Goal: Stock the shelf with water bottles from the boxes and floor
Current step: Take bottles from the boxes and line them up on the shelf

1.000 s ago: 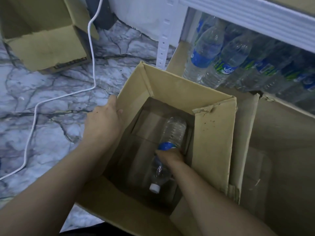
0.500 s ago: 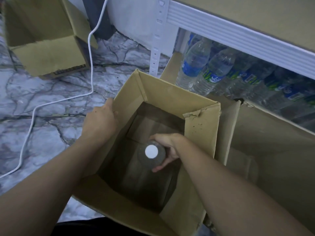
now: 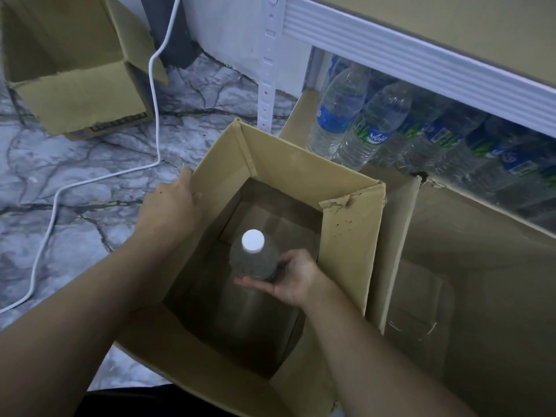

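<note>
A clear water bottle [image 3: 253, 257] with a white cap stands upright, cap toward me, inside an open cardboard box [image 3: 349, 236] on the floor. My right hand [image 3: 293, 276] grips the bottle around its upper body. My left hand [image 3: 171, 206] holds the box's left flap, fingers over its edge. Several water bottles [image 3: 370, 124] with blue and green labels stand in rows on the low shelf [image 3: 296, 118] behind the box.
A second open cardboard box [image 3: 469, 296] sits to the right, against the shelf. Another open box [image 3: 78, 94] lies at the far left on the marble floor. A white cable [image 3: 99, 179] runs across the floor. A white shelf post [image 3: 267, 64] rises behind the box.
The bottle lay on its side at the box bottom. My right hand turned it upright and has lifted it higher, cap toward me. My left hand stays on the flap.
</note>
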